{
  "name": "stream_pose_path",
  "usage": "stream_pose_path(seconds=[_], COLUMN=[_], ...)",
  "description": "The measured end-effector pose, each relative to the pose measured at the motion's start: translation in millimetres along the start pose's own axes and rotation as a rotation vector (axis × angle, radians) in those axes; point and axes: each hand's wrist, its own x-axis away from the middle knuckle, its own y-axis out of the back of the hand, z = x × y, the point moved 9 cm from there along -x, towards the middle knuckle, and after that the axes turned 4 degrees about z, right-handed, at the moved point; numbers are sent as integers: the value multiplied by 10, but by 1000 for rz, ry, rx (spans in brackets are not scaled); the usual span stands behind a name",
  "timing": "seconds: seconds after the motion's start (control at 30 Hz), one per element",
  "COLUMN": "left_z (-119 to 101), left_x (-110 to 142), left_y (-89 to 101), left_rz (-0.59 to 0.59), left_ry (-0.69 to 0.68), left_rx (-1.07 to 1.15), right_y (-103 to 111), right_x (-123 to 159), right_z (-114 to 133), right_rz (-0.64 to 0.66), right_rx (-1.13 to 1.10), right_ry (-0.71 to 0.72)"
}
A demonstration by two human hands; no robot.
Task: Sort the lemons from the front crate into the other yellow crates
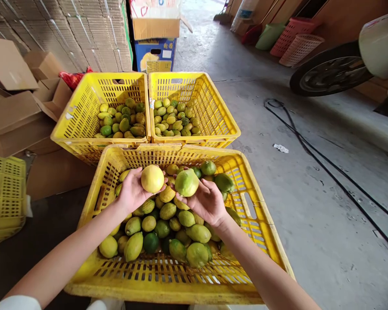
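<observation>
My left hand [134, 189] holds a round yellow lemon [152, 178], cupped from below and the side. In my right hand [210, 201] rests a yellow-green lemon [186, 182], paler at its top. Both fruits are held close together above the near yellow crate [181, 290]. Under my hands, that crate holds a pile of green and yellow lemons [168, 211], some of them covered by my hands. A dark green lemon [224, 183] lies just right of my right hand.
Behind stand two more yellow crates, left [74, 114] and right [218, 114], both part-filled with lemons. Cardboard boxes [13, 116] lie at the left, near another yellow crate [3, 193]. A black cable [326, 159] crosses the floor toward a vehicle wheel [330, 71].
</observation>
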Motion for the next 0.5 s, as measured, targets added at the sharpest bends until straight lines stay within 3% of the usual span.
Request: stream_pose_path(seconds=[0.13,0.5], left_z=[-9,1], left_x=[20,38], left_y=[-23,5], left_rz=[-34,-11], left_ry=[-6,12], left_rx=[31,-42], right_y=[-52,146], right_x=[-3,-1], right_z=[-20,-88], right_rz=[8,-1], right_rx=[29,29], right_ry=[-36,-65])
